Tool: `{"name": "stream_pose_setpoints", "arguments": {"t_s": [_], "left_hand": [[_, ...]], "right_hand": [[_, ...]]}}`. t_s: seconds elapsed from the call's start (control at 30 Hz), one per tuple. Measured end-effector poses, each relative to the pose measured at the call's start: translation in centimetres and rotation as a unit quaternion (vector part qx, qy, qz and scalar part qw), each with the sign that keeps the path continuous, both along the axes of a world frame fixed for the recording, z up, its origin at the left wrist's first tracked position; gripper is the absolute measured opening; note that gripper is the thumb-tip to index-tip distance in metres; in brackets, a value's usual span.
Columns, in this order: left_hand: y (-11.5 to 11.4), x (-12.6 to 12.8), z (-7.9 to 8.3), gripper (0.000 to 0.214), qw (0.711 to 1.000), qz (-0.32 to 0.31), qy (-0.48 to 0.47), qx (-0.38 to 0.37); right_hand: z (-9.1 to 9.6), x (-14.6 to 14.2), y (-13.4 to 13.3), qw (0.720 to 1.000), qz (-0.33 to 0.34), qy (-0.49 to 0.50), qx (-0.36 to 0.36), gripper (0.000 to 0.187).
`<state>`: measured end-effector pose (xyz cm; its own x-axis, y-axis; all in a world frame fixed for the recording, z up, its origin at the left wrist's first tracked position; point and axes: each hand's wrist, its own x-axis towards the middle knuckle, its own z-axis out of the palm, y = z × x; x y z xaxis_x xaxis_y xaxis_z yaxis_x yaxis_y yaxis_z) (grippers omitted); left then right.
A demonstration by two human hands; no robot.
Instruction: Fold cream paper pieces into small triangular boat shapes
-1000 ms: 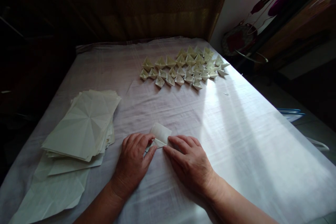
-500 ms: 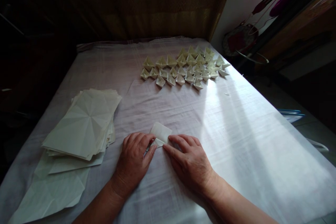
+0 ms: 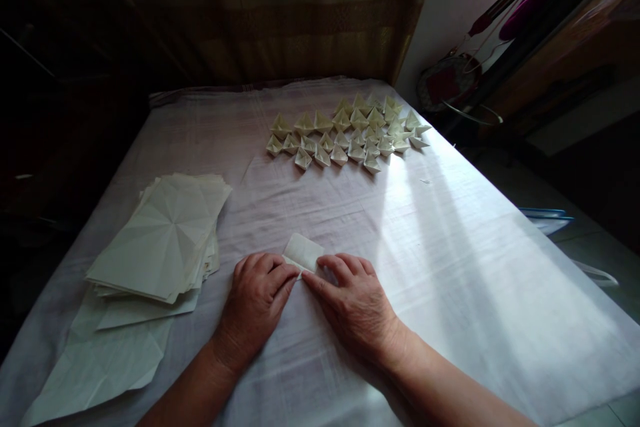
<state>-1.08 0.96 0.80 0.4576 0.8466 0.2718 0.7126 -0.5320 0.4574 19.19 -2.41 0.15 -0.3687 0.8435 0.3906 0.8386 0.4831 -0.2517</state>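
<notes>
A small folded piece of pale paper (image 3: 303, 253) lies on the white cloth near the table's front middle. My left hand (image 3: 256, 303) presses its near left corner with thumb and fingers pinched together. My right hand (image 3: 353, 303) lies beside it, its forefinger and thumb pressing the paper's near edge flat. The two hands touch at the fingertips and cover the paper's near part.
A stack of creased paper sheets (image 3: 160, 240) lies at the left, with a larger sheet (image 3: 100, 363) under it. Several folded paper boats (image 3: 347, 133) are grouped at the far middle. The cloth-covered table (image 3: 475, 267) drops off at the right edge; a curtain hangs behind.
My hands have closed in over the small paper, pressing its raised flap down flatter. The view has shifted slightly.
</notes>
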Motion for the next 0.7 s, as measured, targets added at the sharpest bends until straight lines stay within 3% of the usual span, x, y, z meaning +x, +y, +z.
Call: {"name": "stream_pose_setpoints", "arguments": {"t_s": [0.27, 0.7], "left_hand": [[-0.73, -0.66, -0.04, 0.026, 0.994, -0.034, 0.03, 0.098], [-0.72, -0.6, -0.12, 0.027, 0.994, -0.024, 0.067, 0.088]], "right_hand": [[-0.12, -0.19, -0.06, 1.0, -0.006, 0.001, 0.004, 0.043], [-0.23, -0.24, -0.1, 1.0, -0.008, -0.011, 0.008, 0.042]]}}
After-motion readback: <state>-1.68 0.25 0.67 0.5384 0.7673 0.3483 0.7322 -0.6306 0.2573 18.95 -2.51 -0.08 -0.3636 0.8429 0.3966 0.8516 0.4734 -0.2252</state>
